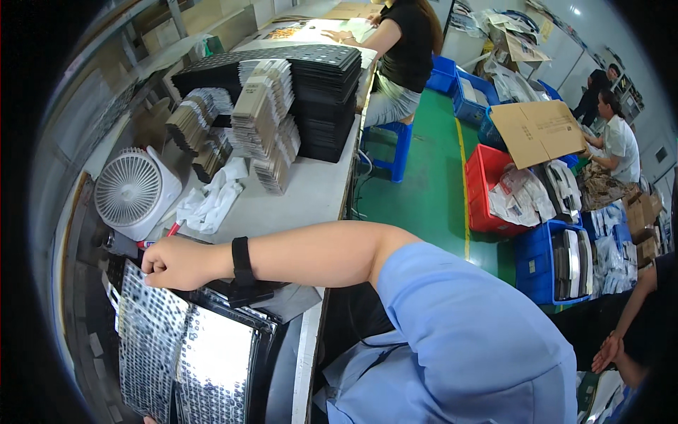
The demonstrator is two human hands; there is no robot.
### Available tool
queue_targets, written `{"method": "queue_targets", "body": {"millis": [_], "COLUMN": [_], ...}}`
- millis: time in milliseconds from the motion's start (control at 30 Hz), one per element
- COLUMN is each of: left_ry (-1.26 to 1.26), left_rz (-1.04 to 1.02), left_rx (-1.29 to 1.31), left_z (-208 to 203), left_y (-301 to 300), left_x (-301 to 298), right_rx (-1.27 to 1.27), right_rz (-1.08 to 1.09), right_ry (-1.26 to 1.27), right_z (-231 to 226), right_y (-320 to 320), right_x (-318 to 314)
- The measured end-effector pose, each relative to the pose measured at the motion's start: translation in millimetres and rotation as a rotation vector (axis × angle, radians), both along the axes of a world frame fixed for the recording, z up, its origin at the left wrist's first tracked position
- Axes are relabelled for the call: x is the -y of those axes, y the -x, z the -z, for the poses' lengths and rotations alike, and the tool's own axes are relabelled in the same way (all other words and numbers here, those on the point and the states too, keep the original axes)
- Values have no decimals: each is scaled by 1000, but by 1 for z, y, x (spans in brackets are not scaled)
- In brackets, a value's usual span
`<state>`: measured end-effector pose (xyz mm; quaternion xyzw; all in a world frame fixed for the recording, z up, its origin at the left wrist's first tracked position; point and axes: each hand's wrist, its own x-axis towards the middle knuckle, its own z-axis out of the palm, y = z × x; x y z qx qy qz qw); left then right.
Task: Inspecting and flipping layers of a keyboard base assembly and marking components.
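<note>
My right hand (176, 263), with a black band on its wrist, is closed at the top edge of a thin sheet (145, 332) covered in rows of small dark dots. Its fingers curl inward and seem to pinch the sheet's upper edge. Beside that lies a second dotted panel (215, 353), bright with glare, over a black tray (263, 346). Only a fingertip of my left hand (150, 420) shows, at the bottom edge by the sheet; the rest is out of the picture. Behind my right hand lies a red marker-like stick (174, 229).
A white fan (134, 189), crumpled white cloth (212, 201), bundled card strips (265, 106) and a tall stack of black trays (325, 106) stand on the bench. A person (406, 49) sits at its far end. Red (487, 205) and blue bins (537, 261) line the aisle.
</note>
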<state>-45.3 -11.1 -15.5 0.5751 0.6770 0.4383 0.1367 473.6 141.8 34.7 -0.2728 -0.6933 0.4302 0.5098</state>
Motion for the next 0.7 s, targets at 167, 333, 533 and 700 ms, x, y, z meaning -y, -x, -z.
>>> {"method": "queue_targets", "body": {"millis": [167,333,533,700], "left_ry": [75,150,-12,-95], "left_rz": [-93,-48,21,199], "left_rx": [569,580,1010,1007], "left_z": [-46,-58,15,11], "left_y": [-93,-106,-12,-21], "left_x": [17,11,6,2], "right_rx": [-2,-21,-19,-40], "right_rz": [19,50,-13,-53], "right_ry": [9,13,65,139], "right_z": [-1,-1,3,1], "right_y": [7,7,11,14], "right_x": [1,-1,-7,-10]}}
